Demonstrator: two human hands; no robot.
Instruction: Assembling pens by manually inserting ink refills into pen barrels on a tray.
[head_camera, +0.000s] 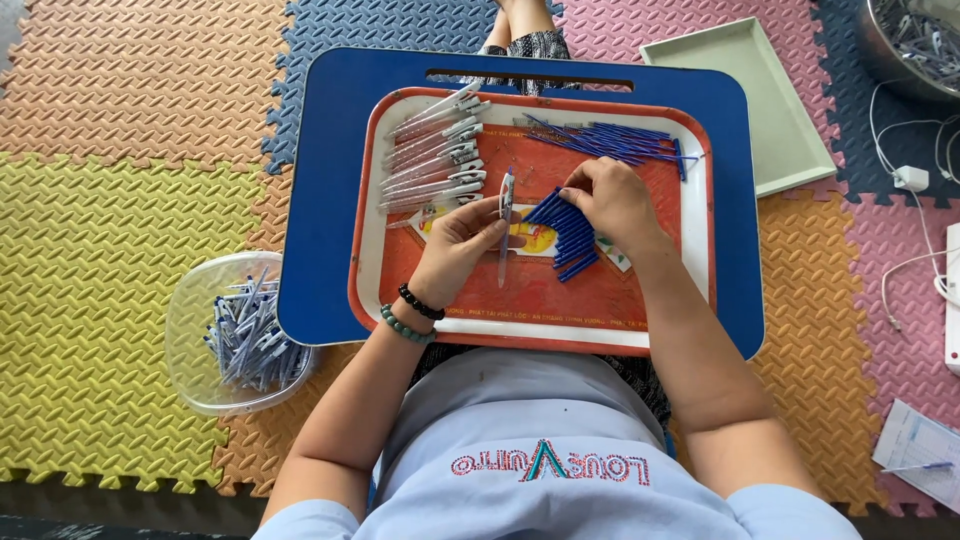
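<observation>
From my remote seat I see foam floor mats (120, 250) in yellow, orange, pink and blue filling the view, with a blue lap table (320, 200) across the person's legs. On it sits an orange-rimmed tray (700, 200). A pale green tray (790, 130) lies on the mats to the right, and a clear plastic tub (185, 320) of finished pens rests at the left, just beside the table's edge. Inside the orange-rimmed tray, a row of clear pen barrels (435, 155) lies at upper left, a bundle of blue refills (610, 140) along the top, and a fan of short blue grips (568, 235) at the centre. The left hand (455, 250) has its fingers closed around one clear pen barrel (506, 225), held upright on the tray's middle. The right hand (610, 200) rests on the blue grips, fingertips curled and pinching at one of them.
</observation>
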